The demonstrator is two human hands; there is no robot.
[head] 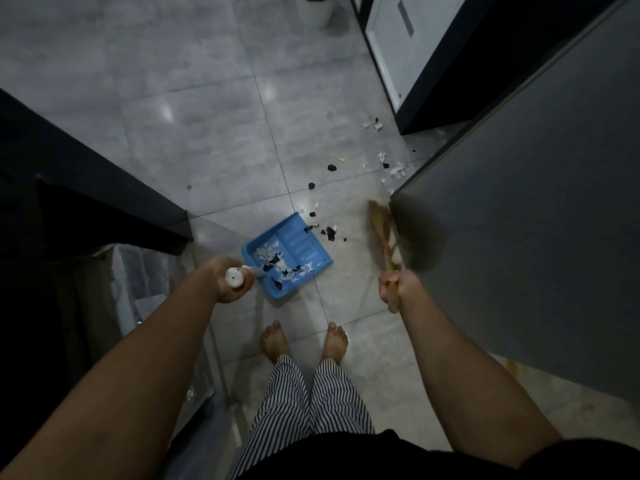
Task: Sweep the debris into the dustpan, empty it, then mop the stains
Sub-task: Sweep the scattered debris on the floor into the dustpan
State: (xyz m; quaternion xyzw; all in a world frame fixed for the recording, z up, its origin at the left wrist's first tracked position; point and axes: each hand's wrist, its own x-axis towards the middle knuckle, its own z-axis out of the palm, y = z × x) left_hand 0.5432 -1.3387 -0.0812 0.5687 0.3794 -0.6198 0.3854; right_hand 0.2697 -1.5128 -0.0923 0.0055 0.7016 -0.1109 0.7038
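I see my left hand (pixel 230 284) curled tight round the white handle (pixel 235 277) of the blue dustpan (pixel 299 239). The pan sits on the grey tiled floor (pixel 194 133), just beyond my bare feet (pixel 275 341), with its open mouth turned to the far right. White and black scraps (pixel 277 266) lie heaped in its near half, close to the handle.

My right hand (pixel 394 289) grips the wooden stick of the broom (pixel 379 225). The broom head is right of the pan and blurred, close beside the corner of a large grey panel (pixel 536 202).

More debris (pixel 329 232) lies on the floor at the pan's lip, between pan and broom. A looser scatter (pixel 394 169) of white and black bits trails to the far right along the panel's edge, towards a dark-framed white unit (pixel 398 64).

A faint brownish smear (pixel 360 197) marks the tile near the broom, and a yellowish spot (pixel 510 367) shows by the panel on the near right.

A dark cabinet (pixel 86 174) runs along the left, with clear plastic sheeting (pixel 145 271) below it. A white bin (pixel 313 12) stands at the far edge. My striped trousers (pixel 298 393) fill the near middle.
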